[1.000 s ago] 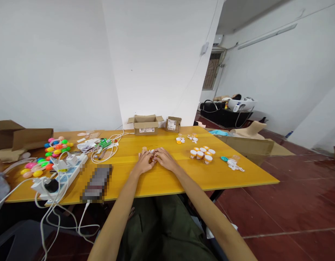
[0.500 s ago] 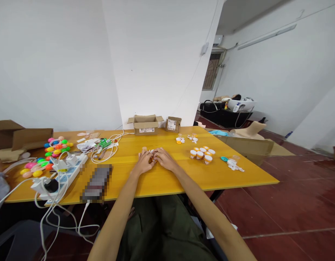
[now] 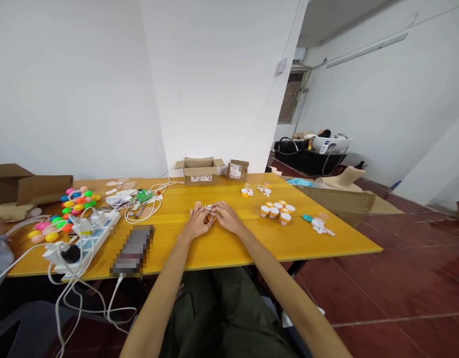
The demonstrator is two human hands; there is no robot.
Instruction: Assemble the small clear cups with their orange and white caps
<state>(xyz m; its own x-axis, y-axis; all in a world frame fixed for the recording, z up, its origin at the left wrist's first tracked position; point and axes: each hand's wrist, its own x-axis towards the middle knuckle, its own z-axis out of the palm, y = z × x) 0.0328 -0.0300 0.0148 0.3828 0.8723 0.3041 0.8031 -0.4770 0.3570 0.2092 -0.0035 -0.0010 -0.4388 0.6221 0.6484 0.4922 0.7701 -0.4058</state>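
Orange piece (image 3: pixel 211 219) showed more fully between the two hands

Half a second earlier, only a smaller patch of orange had shown between the fingers; now a rounder part of it lay in view, low over the table (image 3: pixel 233 248), with the left hand (image 3: pixel 198 223) on one side and the right hand (image 3: pixel 226 218) on the other; both hands kept nearly the same place, close together, and both forearms lay as before.

Fingers of both hands were bent inward about the piece, the tips partly hidden; which of them pressed on it, and whether either hand gripped it firmly, I could not tell; a small pale cup (image 3: pixel 197 204) stood just beyond the left fingers, and some white bits (image 3: pixel 207 207) lay just past the gap between the hands.

Elsewhere on the table nothing had visibly moved; the cluster of lidded tubs (image 3: pixel 277 211), white and orange on top, sat to the right of the hands, with a teal ring (image 3: pixel 307 218) and loose white parts (image 3: pixel 320 226) farther right; to the left lay the blurred-out phone (image 3: pixel 134 250) and the power strip (image 3: pixel 97 238), and an open cardboard box (image 3: pixel 198 174) stood by the wall.
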